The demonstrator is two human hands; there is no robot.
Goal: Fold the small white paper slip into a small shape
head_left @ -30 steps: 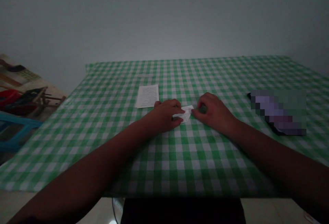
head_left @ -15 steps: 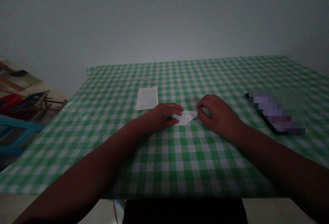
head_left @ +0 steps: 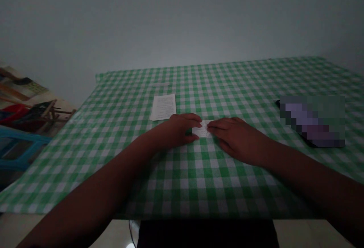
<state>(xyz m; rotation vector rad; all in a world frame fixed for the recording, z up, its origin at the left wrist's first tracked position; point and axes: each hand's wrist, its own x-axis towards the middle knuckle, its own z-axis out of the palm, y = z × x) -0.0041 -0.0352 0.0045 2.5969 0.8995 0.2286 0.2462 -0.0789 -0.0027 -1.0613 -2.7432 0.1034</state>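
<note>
Two hands are at the table. The left hand (head_left: 179,131) has its fingers (head_left: 189,118) held together and lightly curved, their tips at the left end of a small folded paper (head_left: 202,129). The right hand (head_left: 236,140) lies flatter, its fingers (head_left: 222,126) pressed together, with the tips on the paper's right end. The paper sits on the cloth between the two sets of fingertips, touching both; whether either hand pinches it, I cannot tell.

There are two papers in all: a flat printed sheet (head_left: 163,107) lies just beyond the left fingers, apart from them. One dark pixelated flat object (head_left: 311,121) lies well right of the right fingers. All of these are on a green-and-white checked tablecloth (head_left: 256,88), its near edge well behind the hands. Far left of the left fingers, on the floor, are a blue stool (head_left: 22,138) and a red object (head_left: 14,112).
</note>
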